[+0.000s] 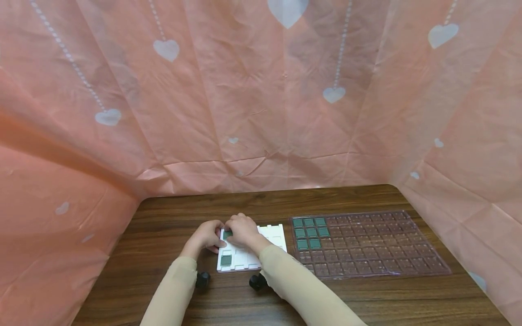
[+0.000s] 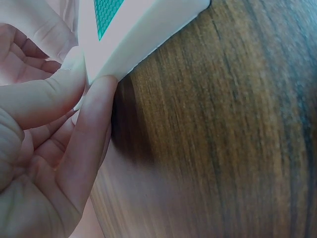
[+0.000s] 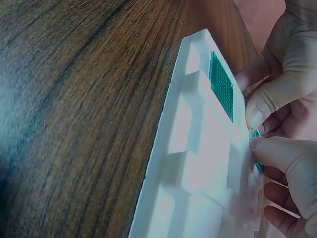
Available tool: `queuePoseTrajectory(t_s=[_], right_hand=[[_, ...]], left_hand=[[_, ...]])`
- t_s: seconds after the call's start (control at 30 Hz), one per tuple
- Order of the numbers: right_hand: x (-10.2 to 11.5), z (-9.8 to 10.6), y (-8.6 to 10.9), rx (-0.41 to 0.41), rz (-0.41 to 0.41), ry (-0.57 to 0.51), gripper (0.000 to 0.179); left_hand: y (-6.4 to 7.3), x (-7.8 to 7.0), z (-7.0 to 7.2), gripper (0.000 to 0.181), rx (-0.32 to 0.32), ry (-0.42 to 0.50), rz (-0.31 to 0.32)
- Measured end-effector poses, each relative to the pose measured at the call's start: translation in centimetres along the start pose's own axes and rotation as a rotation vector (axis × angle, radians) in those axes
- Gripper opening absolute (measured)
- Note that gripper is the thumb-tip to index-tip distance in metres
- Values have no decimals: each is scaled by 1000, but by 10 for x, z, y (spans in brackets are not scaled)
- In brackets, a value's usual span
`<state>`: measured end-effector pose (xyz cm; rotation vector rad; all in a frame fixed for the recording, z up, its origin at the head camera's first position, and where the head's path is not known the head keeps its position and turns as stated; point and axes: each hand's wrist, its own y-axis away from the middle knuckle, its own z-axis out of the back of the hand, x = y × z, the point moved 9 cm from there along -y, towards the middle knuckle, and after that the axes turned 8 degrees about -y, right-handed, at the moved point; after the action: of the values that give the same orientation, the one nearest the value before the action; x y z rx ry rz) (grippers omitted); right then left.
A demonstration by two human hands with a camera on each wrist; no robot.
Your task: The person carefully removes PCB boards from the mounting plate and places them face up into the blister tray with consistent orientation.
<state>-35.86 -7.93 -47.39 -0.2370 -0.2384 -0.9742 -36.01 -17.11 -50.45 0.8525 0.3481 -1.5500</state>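
A white pocketed tray (image 1: 240,259) lies on the table in front of the person. My left hand (image 1: 209,236) pinches its left edge between thumb and forefinger; the left wrist view shows this hand (image 2: 54,134) close up. At the tray's far left pocket my right hand (image 1: 244,231) holds a green square chip (image 1: 227,234), its thumb on the chip in the right wrist view. Part of that chip (image 3: 259,166) is hidden by the thumb. Another green square chip (image 3: 222,87) sits in the near left pocket of the tray.
A clear tray (image 1: 379,249) with many small pockets lies on the right, green square chips (image 1: 311,232) in its left far pockets. Two black knobs (image 1: 202,280) stand at the white tray's near side. A pink curtain (image 1: 253,113) surrounds the wooden table (image 1: 163,217).
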Motion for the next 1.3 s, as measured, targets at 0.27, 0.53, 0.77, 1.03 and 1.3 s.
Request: queuePoseTrajectory(t_s=[0.27, 0.53, 0.77, 1.03, 1.3], right_hand=[[-3, 4, 3, -36, 23, -17, 27], [-9, 12, 12, -93, 67, -47, 24], [-12, 25, 24, -117, 95, -64, 26], [-17, 36, 39, -135, 126, -94, 28], [-23, 48, 57, -132, 143, -124, 26]], left_hand=[[-1, 2, 0, 43, 3, -3, 15], [0, 1, 0, 42, -6, -3, 5], [0, 0, 0, 42, -8, -7, -4], [0, 2, -1, 44, -4, -4, -5], [1, 1, 1, 44, -1, -20, 4]])
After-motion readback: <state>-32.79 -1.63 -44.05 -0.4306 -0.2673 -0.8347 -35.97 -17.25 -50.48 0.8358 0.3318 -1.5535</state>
